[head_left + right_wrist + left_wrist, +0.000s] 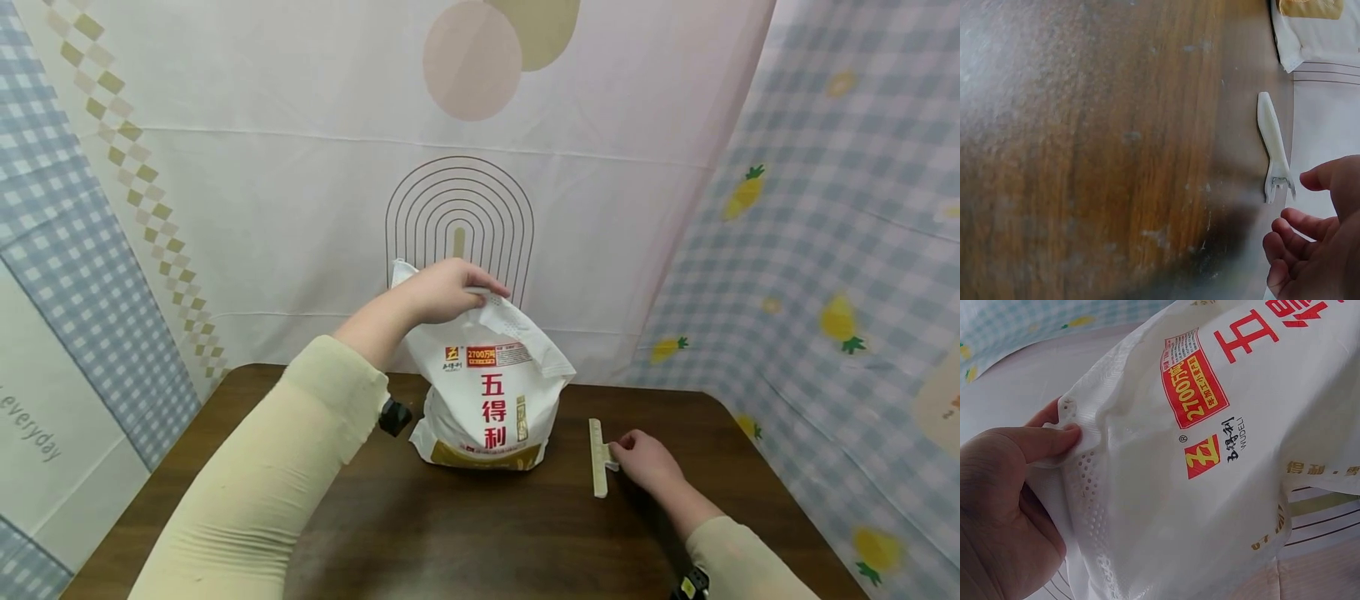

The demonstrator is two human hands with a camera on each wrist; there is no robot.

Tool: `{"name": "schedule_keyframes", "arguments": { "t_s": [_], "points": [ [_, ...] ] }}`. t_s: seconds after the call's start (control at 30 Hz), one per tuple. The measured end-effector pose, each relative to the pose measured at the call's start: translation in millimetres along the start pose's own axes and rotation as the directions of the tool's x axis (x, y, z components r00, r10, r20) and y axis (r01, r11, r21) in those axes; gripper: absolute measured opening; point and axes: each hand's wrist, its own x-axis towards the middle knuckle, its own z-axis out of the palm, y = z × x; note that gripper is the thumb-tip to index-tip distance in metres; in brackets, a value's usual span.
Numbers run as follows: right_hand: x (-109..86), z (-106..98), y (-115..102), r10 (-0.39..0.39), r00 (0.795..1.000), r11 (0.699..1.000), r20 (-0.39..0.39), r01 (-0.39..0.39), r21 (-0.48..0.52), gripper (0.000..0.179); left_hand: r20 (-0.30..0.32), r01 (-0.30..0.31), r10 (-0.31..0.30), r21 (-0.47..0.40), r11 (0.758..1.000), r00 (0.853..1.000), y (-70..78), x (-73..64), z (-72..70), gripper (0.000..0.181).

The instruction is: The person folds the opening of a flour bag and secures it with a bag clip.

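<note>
A white flour bag (456,396) with red Chinese lettering stands on the table. My left hand (444,292) pinches its top edge between thumb and fingers. Up close in the left wrist view, the thumb of that hand (997,506) presses on the perforated hem of the bag (1147,487). To the right of the bag lies a cream bag clip (597,458), a long bar with a short handle. My right hand (648,458) is right at the handle end. In the right wrist view, its thumb and fingers (1313,178) are spread apart beside the clip (1274,137), without gripping it.
The dark brown wooden table (390,533) has rounded far corners. A pale patterned cloth (300,208) hangs close behind the bag, and a blue checked cloth (787,250) hangs along the right side.
</note>
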Motion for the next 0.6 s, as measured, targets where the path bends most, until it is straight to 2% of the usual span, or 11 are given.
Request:
{"name": "schedule_keyframes", "arguments": {
  "t_s": [0.27,0.6],
  "points": [
    [-4.4,1.7,-2.3,0.021,0.999,1.000,0.026,-0.021,-0.011,0.029,-0.004,-0.001,0.001,0.008,1.000,1.000,0.8,-1.9,-0.2,0.033],
    [-4.7,1.4,-7.2,-0.018,1.000,1.000,0.004,0.018,0.004,0.029,-0.015,-0.004,0.004,0.015,1.000,1.000,-0.3,-1.8,-1.4,0.032]
  ]
}}
